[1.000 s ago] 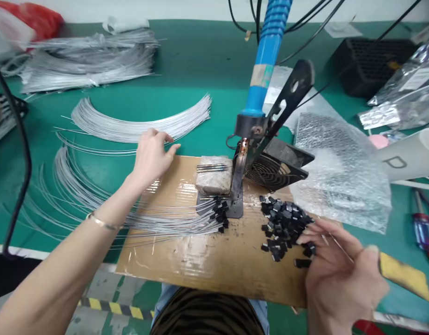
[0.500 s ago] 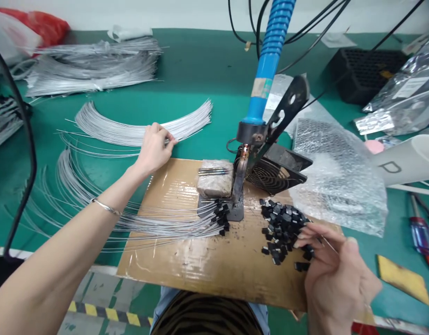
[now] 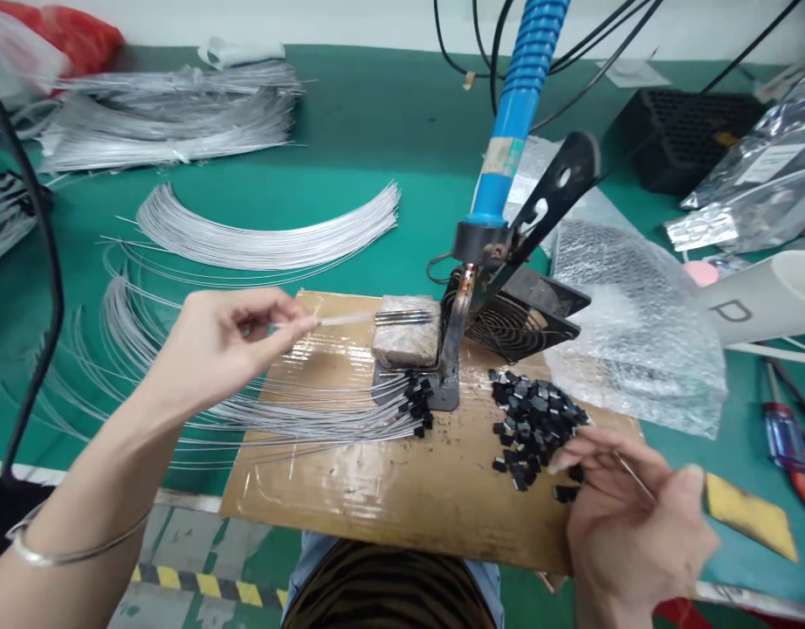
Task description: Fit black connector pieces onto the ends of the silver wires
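My left hand [image 3: 245,341] pinches a thin white wire [image 3: 347,321], blurred by motion, whose end points right to a wrapped block [image 3: 406,341] with several dark metal pins [image 3: 401,318] on top. My right hand [image 3: 638,498] is closed around a thin metal rod [image 3: 631,476], mostly hidden by the fingers. Its fingertips are at the edge of a pile of small black connectors [image 3: 530,415]. Below my left hand lie white wires [image 3: 337,422] with black connectors on their ends. Farther back is a curved bundle of bare white wires [image 3: 264,236].
A blue-handled soldering iron [image 3: 500,166] stands tilted over the cardboard [image 3: 402,498], before a black fan [image 3: 517,319]. Bubble wrap [image 3: 631,323], a screwdriver [image 3: 783,432] and a yellow sponge [image 3: 751,515] lie at the right. More wire bundles [image 3: 173,114] are at the back left.
My left hand has come from the bare wire bundle toward me and left, now with a white wire in its fingers. My right hand has barely moved beside the connectors.
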`<state>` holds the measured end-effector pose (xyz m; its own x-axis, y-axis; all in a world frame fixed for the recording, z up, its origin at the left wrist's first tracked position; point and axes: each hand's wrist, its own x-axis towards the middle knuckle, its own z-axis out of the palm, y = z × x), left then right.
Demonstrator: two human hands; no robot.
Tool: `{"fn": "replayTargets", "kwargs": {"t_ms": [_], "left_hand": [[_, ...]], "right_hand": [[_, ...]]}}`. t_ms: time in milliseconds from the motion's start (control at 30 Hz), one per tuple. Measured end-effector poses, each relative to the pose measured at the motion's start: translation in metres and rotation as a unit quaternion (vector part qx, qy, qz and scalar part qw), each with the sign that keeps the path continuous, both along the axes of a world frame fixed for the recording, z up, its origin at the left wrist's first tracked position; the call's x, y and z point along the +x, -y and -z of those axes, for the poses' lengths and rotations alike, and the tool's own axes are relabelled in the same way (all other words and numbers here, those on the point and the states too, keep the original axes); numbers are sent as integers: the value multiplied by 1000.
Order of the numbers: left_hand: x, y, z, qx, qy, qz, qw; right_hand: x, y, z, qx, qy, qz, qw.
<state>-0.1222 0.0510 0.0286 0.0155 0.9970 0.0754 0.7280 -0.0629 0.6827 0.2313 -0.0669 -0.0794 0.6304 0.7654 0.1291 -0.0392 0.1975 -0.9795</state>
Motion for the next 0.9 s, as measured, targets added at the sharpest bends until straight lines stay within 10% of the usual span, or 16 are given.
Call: {"fn": "replayTargets", "kwargs": {"t_ms": [167, 400, 900], "left_hand": [[5, 26, -2, -206, 105, 180, 956], [30, 45, 22, -217, 147, 201, 944], [29, 47, 23, -218, 167, 227, 934]], "right_hand": [[-32, 13, -18, -56, 38, -103, 992], [-72, 7, -40, -118, 44, -343, 931], [-77, -2, -34, -98, 35, -346, 933]]}}
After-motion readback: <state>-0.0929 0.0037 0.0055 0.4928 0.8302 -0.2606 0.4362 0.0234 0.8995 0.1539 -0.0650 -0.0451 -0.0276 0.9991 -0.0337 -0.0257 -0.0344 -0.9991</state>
